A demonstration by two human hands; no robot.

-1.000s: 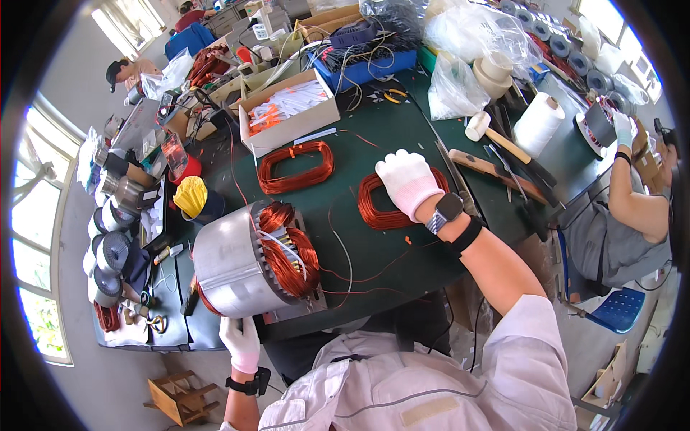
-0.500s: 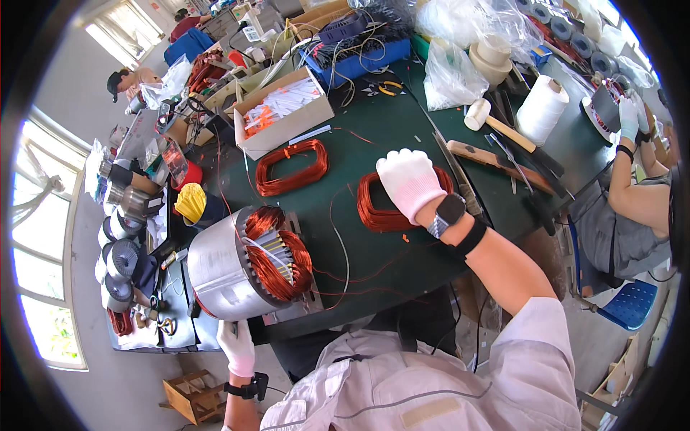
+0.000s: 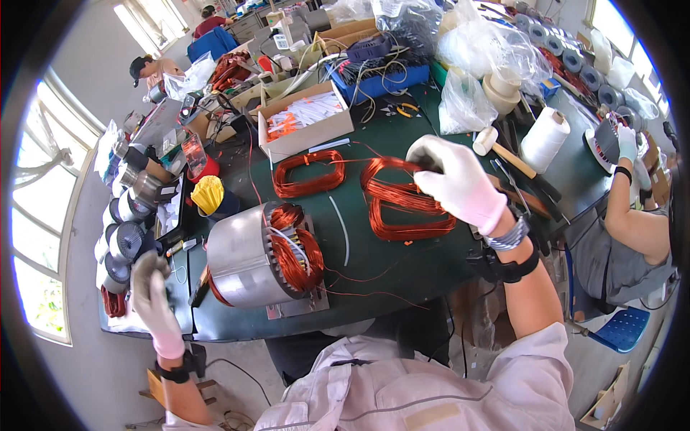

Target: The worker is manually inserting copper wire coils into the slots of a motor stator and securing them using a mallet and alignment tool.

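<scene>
My right hand [image 3: 460, 183], in a white and pink glove, has its fingers closed on the side of a copper wire coil [image 3: 384, 176]. That coil is raised and tilted above another copper coil [image 3: 410, 231] lying on the table. My gloved left hand [image 3: 157, 309] hangs in the air left of a steel motor stator [image 3: 237, 255]; it is slightly blurred, its fingers apart with nothing between them. Copper windings [image 3: 305, 262] bulge from the stator's right end, and loose wires trail from it. A further oblong copper coil [image 3: 309, 174] lies behind the stator.
Behind the coils stands a cardboard box [image 3: 313, 136] of white and orange strips. A cup of yellow strips [image 3: 208, 197] is beside the stator. To the right lie a mallet [image 3: 507, 151] and a white thread spool [image 3: 545, 140]. A co-worker's gloved hand [image 3: 627, 144] is at far right.
My right hand has lifted one coil off the other and turned it. My left hand has left the stator's lower edge and moved left and up. The view has shifted slightly.
</scene>
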